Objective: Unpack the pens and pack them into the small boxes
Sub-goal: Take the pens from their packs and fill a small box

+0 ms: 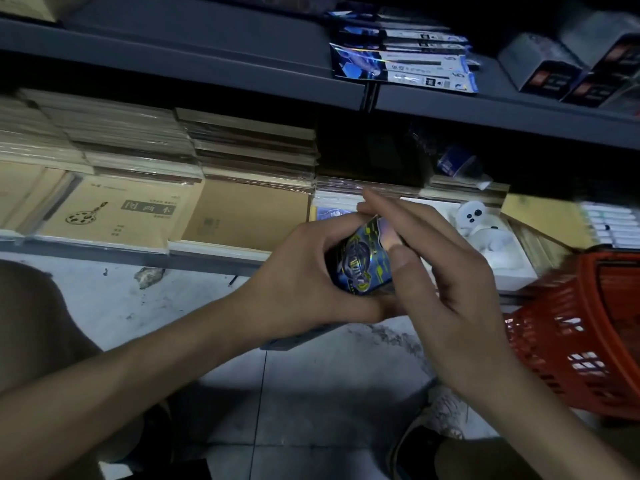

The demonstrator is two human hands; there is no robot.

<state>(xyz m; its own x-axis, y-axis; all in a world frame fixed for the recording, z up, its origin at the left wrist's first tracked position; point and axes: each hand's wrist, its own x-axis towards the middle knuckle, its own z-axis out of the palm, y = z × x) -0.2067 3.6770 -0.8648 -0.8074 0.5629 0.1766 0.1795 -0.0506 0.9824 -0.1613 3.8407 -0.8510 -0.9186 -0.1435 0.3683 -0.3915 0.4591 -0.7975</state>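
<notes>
Left hand (298, 282), fingers curled round the near and left sides of the small box (363, 261), grips it above the floor, at centre. Right hand (450, 289) meets it from the right: thumb pressed on the box's upper right end, fingers lying fairly straight over its far side, so the end is pinched between them. The box is dark, printed in shiny blue and yellow with a holographic sheen; whether its end flap is closed cannot be told. Right: red plastic basket (571, 327). Far, upper shelf: packets of pens (408, 64). Far left, lower shelf: brown notebooks (131, 216).
</notes>
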